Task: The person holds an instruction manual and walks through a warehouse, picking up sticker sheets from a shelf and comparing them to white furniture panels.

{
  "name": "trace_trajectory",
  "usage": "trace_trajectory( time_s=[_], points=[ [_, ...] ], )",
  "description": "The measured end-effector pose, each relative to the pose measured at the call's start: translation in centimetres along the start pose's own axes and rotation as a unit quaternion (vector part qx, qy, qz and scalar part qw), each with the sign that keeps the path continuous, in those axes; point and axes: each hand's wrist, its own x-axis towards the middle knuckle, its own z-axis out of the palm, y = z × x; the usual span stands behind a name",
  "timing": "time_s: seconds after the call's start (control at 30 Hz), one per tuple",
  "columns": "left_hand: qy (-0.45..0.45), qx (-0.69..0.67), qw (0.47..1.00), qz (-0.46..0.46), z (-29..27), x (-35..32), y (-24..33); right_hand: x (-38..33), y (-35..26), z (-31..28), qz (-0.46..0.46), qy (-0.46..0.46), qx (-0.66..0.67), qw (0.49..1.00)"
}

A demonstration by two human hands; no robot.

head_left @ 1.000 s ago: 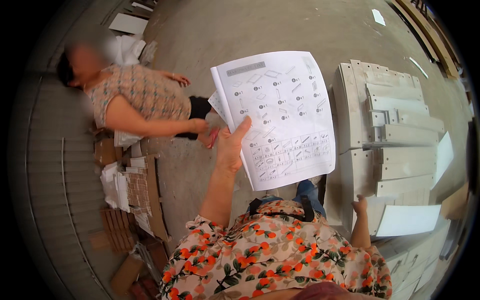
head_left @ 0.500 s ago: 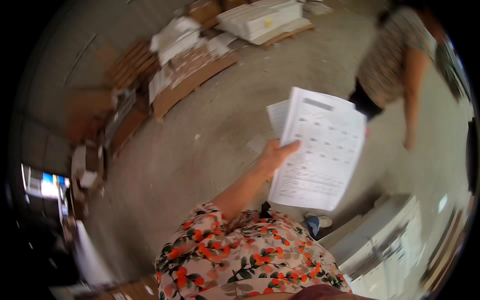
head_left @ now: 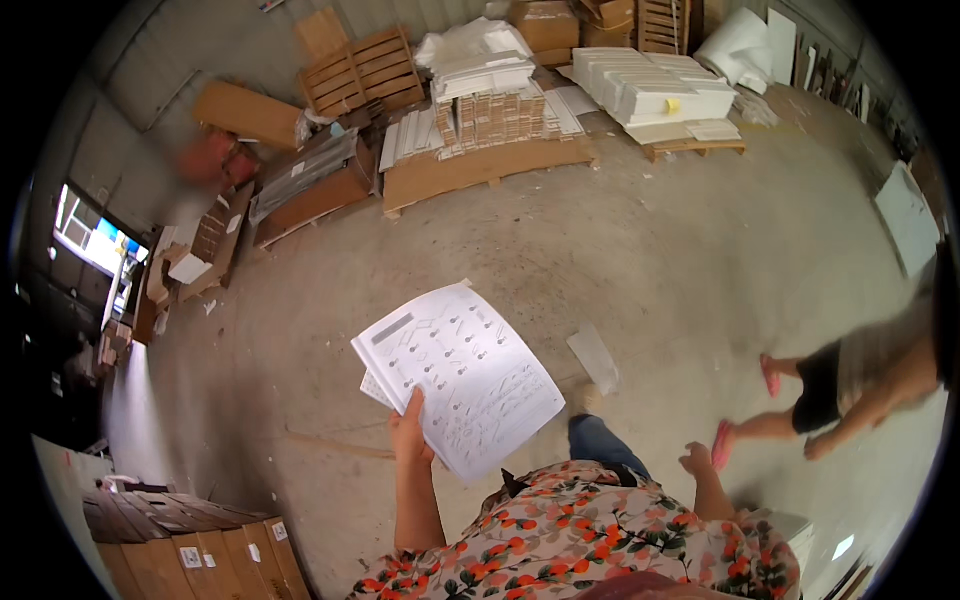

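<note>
My left hand (head_left: 410, 435) holds up a white sheet of printed diagrams (head_left: 460, 375) by its lower edge, thumb on the front; a second sheet shows just behind it. My right hand (head_left: 697, 461) hangs low by my side, holding nothing, fingers loosely curled. I wear a floral shirt and jeans. A white scrap of paper (head_left: 593, 356) lies on the concrete floor just past the sheet.
Another person (head_left: 850, 385) in pink sandals walks at the right. Stacks of white panels (head_left: 655, 88) and boards (head_left: 485, 160) sit on pallets at the back, with cardboard boxes (head_left: 300, 190) at the left. Wooden boxes (head_left: 190, 545) stand at lower left.
The view has swung left across the floor. The other person has shifted from upper right to the right edge. The sheet stays in my left hand; my right hand has come into view.
</note>
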Motion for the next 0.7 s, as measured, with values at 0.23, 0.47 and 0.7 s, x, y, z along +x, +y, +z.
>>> trace_trajectory(
  time_s=[0.23,0.47,0.7],
  points=[
    [0.11,0.077,0.988,0.071,-3.0,-3.0,1.5,5.2,-3.1,3.2,-0.041,-0.173,-0.152,0.972],
    [0.245,0.575,0.753,0.204,-4.1,-6.8,3.6,12.9,-17.3,1.5,-0.222,-0.182,-0.151,0.946],
    [0.368,0.695,0.57,0.237,-10.6,-13.4,1.3,18.7,-33.2,-6.3,-0.277,-0.065,-0.107,0.953]
  ],
)
